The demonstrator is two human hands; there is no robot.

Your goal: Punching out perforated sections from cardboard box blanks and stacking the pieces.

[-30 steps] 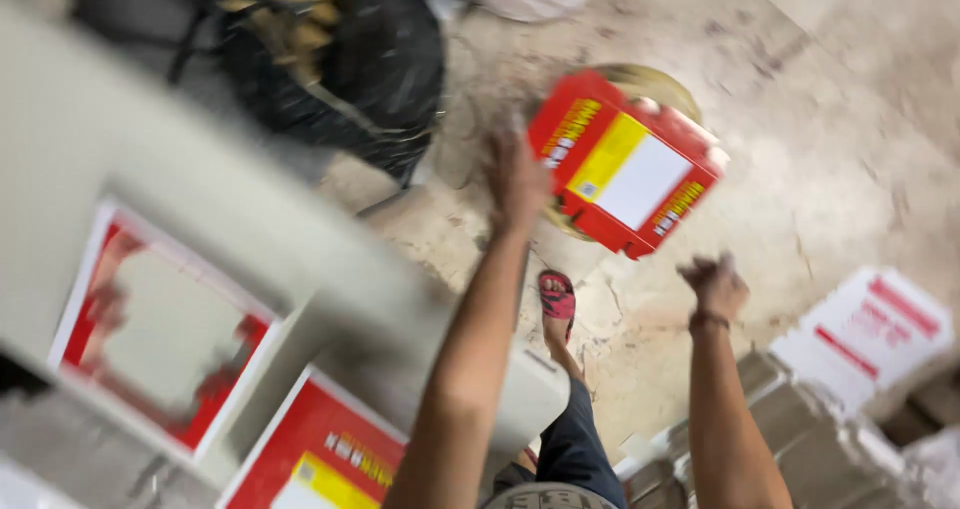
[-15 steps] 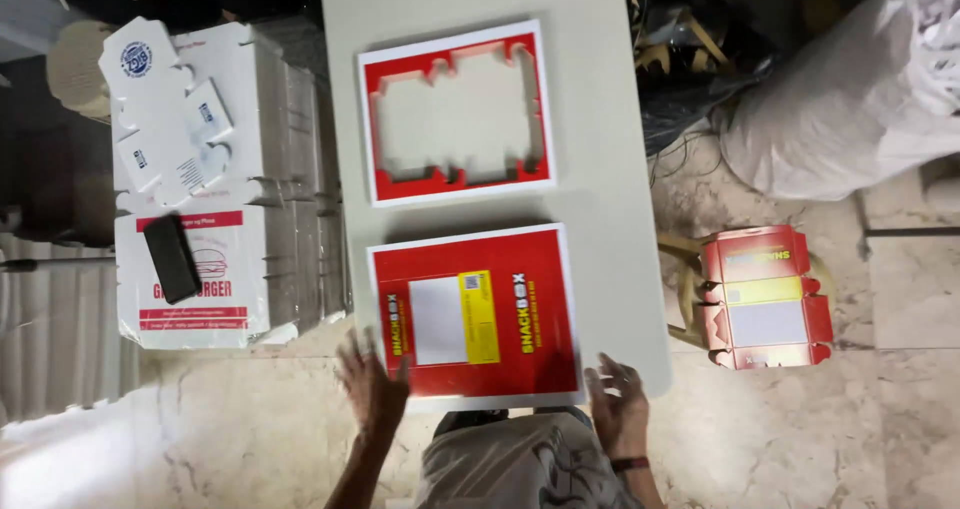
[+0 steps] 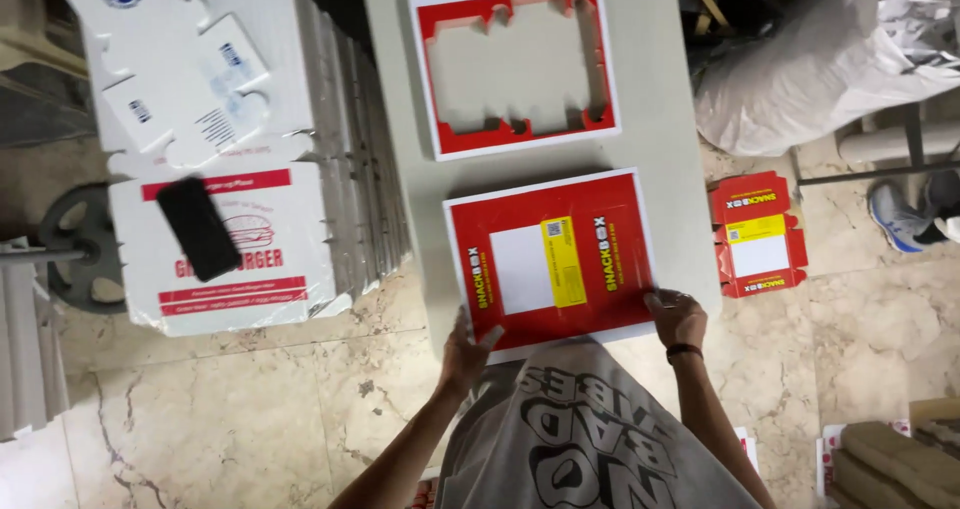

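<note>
Both forearms reach forward from the body, bare to the elbow. The left hand (image 3: 466,347) lies palm down with its fingers (image 3: 487,337) spread and pointing ahead. The right hand (image 3: 678,317) is loosely curled, knuckles up, with a dark band around its wrist.

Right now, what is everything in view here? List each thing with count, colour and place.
printed card sheet: one, red with white and yellow panels, near end of the table
punched-out frame: one, red with white edge, far end of the table
table: one, pale grey, centre
stacks of flat cartons: white with red print, on the floor left of the table
phone: one, black, on the near carton stack
folded box: one, red and yellow, on the floor to the right
sack: one, white, top right
shoe: one, blue and white, far right
left hand: at the sheet's near left corner
right hand: at its near right corner
</note>
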